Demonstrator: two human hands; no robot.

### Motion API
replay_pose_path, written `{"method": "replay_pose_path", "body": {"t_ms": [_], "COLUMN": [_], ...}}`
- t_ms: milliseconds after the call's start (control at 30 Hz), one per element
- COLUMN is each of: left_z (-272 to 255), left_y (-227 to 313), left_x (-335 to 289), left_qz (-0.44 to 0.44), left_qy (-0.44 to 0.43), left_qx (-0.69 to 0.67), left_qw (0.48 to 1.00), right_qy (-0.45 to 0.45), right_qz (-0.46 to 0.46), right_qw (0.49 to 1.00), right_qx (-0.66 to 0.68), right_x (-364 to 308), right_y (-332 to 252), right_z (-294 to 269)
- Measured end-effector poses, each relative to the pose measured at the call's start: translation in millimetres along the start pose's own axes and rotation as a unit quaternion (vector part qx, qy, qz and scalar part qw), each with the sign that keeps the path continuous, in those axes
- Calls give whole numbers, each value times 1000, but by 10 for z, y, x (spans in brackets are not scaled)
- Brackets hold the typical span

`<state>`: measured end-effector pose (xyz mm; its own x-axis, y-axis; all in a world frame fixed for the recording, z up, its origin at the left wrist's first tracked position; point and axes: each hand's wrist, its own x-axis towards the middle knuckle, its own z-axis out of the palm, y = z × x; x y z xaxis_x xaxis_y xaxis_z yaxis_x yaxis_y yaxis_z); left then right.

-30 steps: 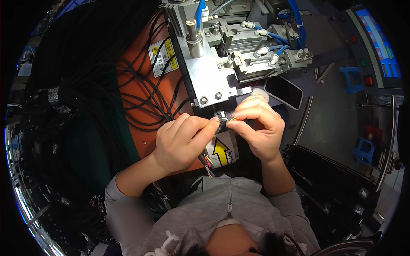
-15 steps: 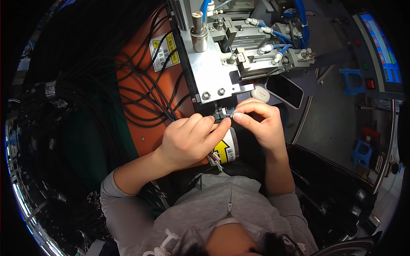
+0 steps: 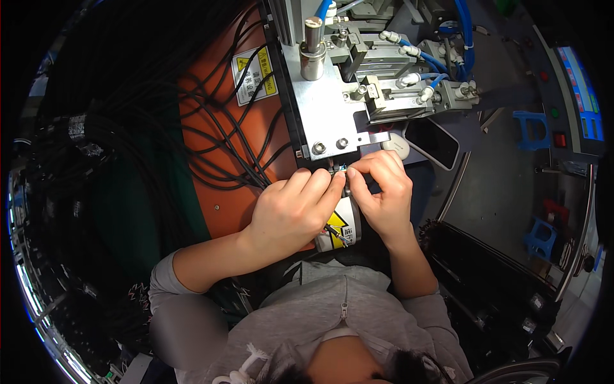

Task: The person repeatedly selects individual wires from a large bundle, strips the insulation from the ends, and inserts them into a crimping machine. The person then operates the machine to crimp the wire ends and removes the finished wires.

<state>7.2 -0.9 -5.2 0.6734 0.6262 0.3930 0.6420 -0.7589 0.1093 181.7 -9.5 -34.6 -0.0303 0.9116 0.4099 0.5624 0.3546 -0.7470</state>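
Two grips closed on fine wires at the machine front

Both of my hands meet below the steel plate [image 3: 323, 115]. My left grip [image 3: 291, 208] is curled, its leading fingertip pressed to the thin wires [image 3: 343, 169]; the underside of that hold is hidden. My right grip [image 3: 384, 195] pinches the same wires from the other side, thumb against forefinger. The wires sit between the two sets of fingertips, just in front of the plate's near edge. A trace of blue shows; the strands are too small to count.

Below my left grip, a stripped cable end [image 3: 338, 235] fans out over a white panel with a yellow arrow [image 3: 336, 223]. To the left, a mass of black cables [image 3: 128, 57] sends loose lengths across the orange surface [image 3: 208, 195], where a warning label [image 3: 254, 75] is fixed.

Right of the plate I note a round white case [image 3: 396, 146] with a phone [image 3: 432, 143] beside it. Blue hoses [image 3: 469, 45] serve the machine. Two blue stools [image 3: 542, 239] stand farther right, and a screen [image 3: 581, 93] is lit.
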Motion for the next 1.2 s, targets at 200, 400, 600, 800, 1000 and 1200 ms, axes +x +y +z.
{"method": "replay_pose_path", "body": {"t_ms": [200, 400, 600, 800, 1000, 1200], "left_z": [11, 46, 19, -73, -152, -128], "left_y": [-14, -59, -94, -102, -39, -118], "left_x": [27, 24, 22, -8, -85, -64], "left_qz": [-1, 4, -8, -34, -51, -70], "left_qy": [13, 35, 25, -12, -71, -36], "left_qx": [-28, -44, -63, -86, 2, -89], "left_qw": [1000, 998, 998, 996, 996, 993], "right_qy": [11, -56, 9, 33, 74, -100], "right_qz": [55, 284, 37, 6, 25, -163], "right_qw": [997, 919, 996, 999, 996, 957], "right_qx": [55, 267, 76, 14, 41, 218], "right_x": [-39, -96, 26, 4, -12, 47], "right_y": [128, 214, 57, 82, 73, -153], "right_z": [67, 85, 77, 72, 29, -110]}}
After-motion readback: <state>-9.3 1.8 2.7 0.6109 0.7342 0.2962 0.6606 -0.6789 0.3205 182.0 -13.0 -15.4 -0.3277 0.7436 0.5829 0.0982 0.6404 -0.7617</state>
